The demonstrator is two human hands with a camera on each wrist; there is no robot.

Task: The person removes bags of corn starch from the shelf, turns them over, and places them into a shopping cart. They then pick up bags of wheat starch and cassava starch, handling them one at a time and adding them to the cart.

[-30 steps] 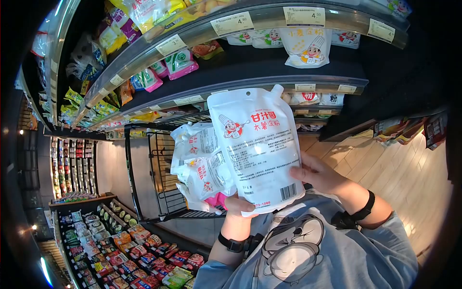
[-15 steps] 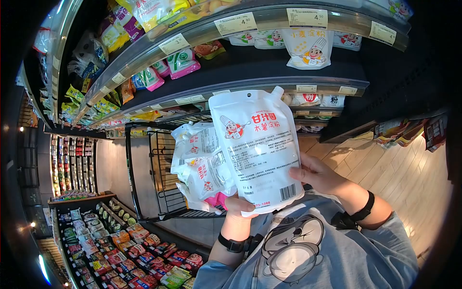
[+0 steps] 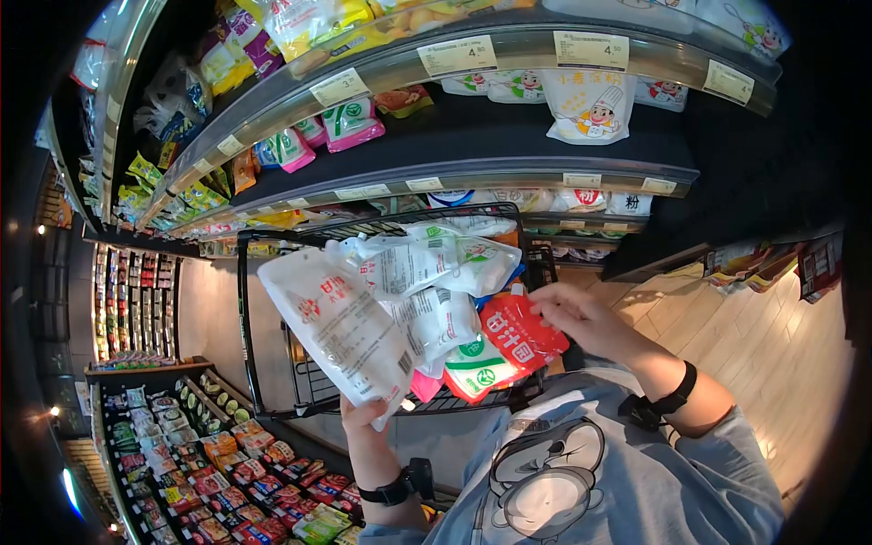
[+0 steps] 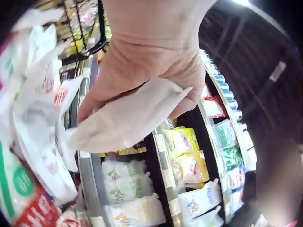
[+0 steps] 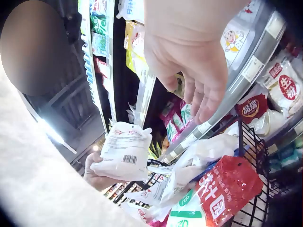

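My left hand (image 3: 361, 415) grips the lower end of a white pouch of starch (image 3: 334, 329), held tilted over the left part of the shopping cart. The pouch has a chef drawing, red lettering, small print and a barcode. In the left wrist view its edge lies between the thumb and fingers of the left hand (image 4: 151, 61). My right hand (image 3: 590, 320) hangs with loosely bent fingers above a red-and-white bag (image 3: 525, 334) in the cart, holding nothing. The right wrist view has that right hand (image 5: 189, 61) apart from the red-and-white bag (image 5: 227, 189).
Several white pouches (image 3: 422, 263) are piled in the black wire cart (image 3: 243, 318). Ahead, shelves with price tags (image 3: 590, 51) hold bagged goods, including an upright white pouch (image 3: 589, 109). A low display of packets (image 3: 227, 472) stands at the lower left.
The left hand has carried the starch pouch left and tilted it. The right hand has let go of the pouch, and the goods behind it in the cart now show.
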